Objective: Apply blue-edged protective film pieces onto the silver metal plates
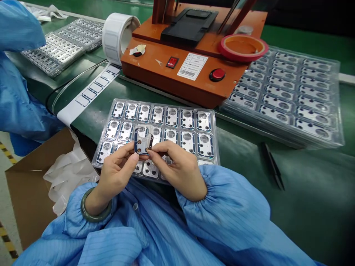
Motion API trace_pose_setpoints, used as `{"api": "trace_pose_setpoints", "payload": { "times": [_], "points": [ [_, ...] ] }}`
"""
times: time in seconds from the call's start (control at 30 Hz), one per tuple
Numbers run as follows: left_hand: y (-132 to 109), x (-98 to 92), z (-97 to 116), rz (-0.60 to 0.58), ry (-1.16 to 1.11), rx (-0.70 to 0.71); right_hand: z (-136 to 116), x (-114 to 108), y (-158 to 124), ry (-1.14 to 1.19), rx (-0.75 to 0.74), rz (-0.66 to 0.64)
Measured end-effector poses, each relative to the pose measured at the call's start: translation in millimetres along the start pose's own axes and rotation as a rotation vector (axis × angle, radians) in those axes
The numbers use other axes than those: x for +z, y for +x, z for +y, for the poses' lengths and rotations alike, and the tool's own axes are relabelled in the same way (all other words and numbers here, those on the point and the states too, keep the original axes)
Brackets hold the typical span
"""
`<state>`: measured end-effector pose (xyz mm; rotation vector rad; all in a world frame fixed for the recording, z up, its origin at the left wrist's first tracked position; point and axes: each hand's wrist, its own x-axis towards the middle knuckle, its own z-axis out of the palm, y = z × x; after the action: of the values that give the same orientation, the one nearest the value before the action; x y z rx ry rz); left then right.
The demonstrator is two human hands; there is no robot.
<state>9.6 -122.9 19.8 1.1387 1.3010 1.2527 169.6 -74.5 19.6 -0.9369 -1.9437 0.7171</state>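
Between my two hands is a small silver plate with round holes and a dark blue edge [143, 138], raised a little over a clear plastic tray [217, 147]. My left hand [118, 171] pinches its lower left side between thumb and fingers. At its lower right corner, the thumb and fingers of my right hand [179, 166] are closed on the same plate. Rows of similar silver plates [187, 119] sit in the tray's pockets. My hands and sleeves cover part of the tray's near edge.
Behind the tray stands an orange machine [155, 70] bearing a roll of red tape [243, 48]. A label roll [113, 38] trails its strip leftward. Black tweezers [271, 166] lie at right, near stacked trays [294, 96]. A cardboard box [27, 192] and another person's blue sleeve [20, 27] are at left.
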Motion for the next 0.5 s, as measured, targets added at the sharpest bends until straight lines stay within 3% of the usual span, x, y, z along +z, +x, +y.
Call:
{"api": "trace_pose_setpoints", "payload": {
  "times": [0.5],
  "points": [
    [6,1.7,-13,0.082,-0.157,-0.031,0,3,-1,0.005,-0.037,-0.024]
  ]
}}
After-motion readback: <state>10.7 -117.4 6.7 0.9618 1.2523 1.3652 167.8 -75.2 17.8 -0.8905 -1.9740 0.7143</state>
